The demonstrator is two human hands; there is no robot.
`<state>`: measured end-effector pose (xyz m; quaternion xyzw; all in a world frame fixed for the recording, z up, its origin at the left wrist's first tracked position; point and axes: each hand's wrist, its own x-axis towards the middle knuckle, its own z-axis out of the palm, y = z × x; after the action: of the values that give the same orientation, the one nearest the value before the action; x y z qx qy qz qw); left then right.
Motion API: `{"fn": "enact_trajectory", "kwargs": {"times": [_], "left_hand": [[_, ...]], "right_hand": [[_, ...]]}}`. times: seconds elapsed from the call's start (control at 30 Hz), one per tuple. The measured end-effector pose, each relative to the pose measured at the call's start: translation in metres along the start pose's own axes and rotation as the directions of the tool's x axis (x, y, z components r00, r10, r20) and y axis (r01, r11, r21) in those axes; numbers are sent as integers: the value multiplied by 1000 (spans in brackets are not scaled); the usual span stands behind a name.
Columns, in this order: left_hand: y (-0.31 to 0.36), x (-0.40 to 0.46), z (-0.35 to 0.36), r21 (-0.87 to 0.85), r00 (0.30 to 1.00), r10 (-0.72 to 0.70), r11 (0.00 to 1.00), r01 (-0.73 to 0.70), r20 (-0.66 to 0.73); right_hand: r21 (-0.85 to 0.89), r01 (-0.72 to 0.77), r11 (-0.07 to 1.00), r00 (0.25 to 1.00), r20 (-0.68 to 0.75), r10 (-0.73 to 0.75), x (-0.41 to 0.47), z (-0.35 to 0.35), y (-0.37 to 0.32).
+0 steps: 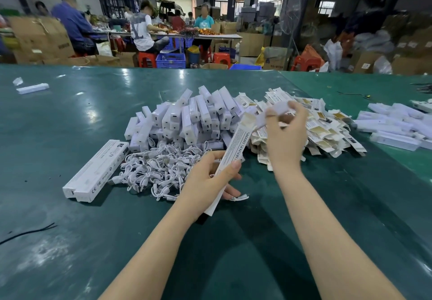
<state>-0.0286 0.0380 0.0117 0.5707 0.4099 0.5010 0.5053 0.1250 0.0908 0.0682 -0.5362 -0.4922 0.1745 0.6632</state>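
Observation:
My left hand [205, 182] grips a long white carton [235, 146] printed "SMART SENSOR", tilted up to the right above the green table [70, 136]. My right hand [286, 133] is raised at the carton's far end, its fingers curled round the carton's white end flap [279, 107]. Behind them lies a pile of flat, unfolded cartons [327, 131]. A heap of white light bars [194, 117] stands in the middle, with a tangle of white cables [161, 168] in front of it.
Two closed white cartons [93, 171] lie side by side at the left. More white boxes [397, 124] are stacked at the right edge. A small box [32, 88] lies far left. A black wire [28, 232] lies near the front left. People work at tables behind.

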Motion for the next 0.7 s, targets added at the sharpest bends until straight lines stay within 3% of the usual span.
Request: {"fn": "enact_trajectory", "kwargs": {"times": [0.07,0.17,0.27,0.53,0.7], "left_hand": [[-2,1,-1,39,1000,-12,999,11,20],[-5,1,-3,72,998,-39,997,35,44],[-6,0,-6,81,996,-66,995,60,68],[-4,0,-5,116,990,-80,991,66,117],[-4,0,-6,99,993,-80,993,71,91]], "right_hand": [[226,-36,973,988,-141,69,0,-19,4],[455,-119,883,949,-210,236,5,-39,8],[486,-113,867,948,-209,240,9,-49,8],[442,-161,882,987,84,138,5,-42,6],[535,-267,802,964,144,225,4,-41,7]]}}
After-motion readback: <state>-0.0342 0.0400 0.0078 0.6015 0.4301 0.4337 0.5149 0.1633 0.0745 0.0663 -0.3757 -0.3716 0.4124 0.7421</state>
